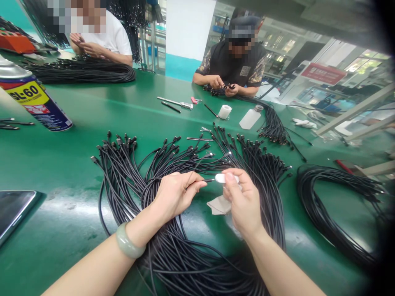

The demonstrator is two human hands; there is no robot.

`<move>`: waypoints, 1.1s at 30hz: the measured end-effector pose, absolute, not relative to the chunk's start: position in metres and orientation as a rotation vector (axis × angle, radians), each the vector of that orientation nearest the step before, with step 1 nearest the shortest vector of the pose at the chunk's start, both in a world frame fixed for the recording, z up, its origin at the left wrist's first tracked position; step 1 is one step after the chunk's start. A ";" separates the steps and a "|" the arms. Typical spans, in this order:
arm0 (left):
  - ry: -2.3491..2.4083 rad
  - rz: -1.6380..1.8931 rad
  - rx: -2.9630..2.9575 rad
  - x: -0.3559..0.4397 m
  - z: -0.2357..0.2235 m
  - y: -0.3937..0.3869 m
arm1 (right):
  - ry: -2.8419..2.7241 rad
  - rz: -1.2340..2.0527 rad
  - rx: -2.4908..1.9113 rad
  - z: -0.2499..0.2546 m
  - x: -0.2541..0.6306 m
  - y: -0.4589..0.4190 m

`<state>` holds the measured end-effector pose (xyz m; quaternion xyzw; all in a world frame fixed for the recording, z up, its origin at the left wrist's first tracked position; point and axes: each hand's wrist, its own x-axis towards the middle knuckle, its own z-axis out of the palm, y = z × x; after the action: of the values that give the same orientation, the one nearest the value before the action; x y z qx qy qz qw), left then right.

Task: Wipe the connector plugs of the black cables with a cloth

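My left hand (177, 191), with a pale green bangle on its wrist, pinches a thin black cable (208, 180) near its end. The cable's tip points at a small white rounded piece (220, 178), which my right hand (242, 197) grips between thumb and fingers. Whether tip and piece touch, I cannot tell. A pale folded cloth or paper (219, 205) hangs below the fingers of my right hand, partly hidden by it. Under both hands lies a large looped bundle of black cables (191, 255), its connector ends (123, 144) fanned out on the far side.
A spray can (37, 100) and a phone-like device (15, 209) are at left. Beyond the bundle lie a caliper (175, 102), a white roll (224, 112) and a clear bottle (251, 118). Another cable coil (311, 209) sits right. Two co-workers handle cables across the green table (70, 164).
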<state>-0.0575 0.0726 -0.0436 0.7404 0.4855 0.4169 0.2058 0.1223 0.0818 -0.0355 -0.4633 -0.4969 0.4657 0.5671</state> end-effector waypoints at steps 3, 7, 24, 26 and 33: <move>1.352 1.147 2.047 -0.058 -0.043 0.072 | -1.070 1.110 -1.038 -0.035 0.122 0.083; 1.331 1.152 2.040 -0.058 -0.043 0.072 | -1.089 1.150 -1.042 -0.036 0.121 0.081; 1.341 1.097 2.085 -0.059 -0.043 0.072 | -1.306 1.042 -1.141 -0.037 0.123 0.078; 1.331 1.103 2.092 -0.059 -0.043 0.072 | -1.324 1.022 -1.161 -0.035 0.123 0.078; 1.327 1.091 2.096 -0.059 -0.043 0.072 | -1.373 0.970 -1.195 -0.036 0.125 0.078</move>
<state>-0.0592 0.0721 -0.0432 0.7554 0.4784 0.3933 0.2142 0.1246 0.0784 -0.0356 -0.4972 -0.5712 0.4034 0.5136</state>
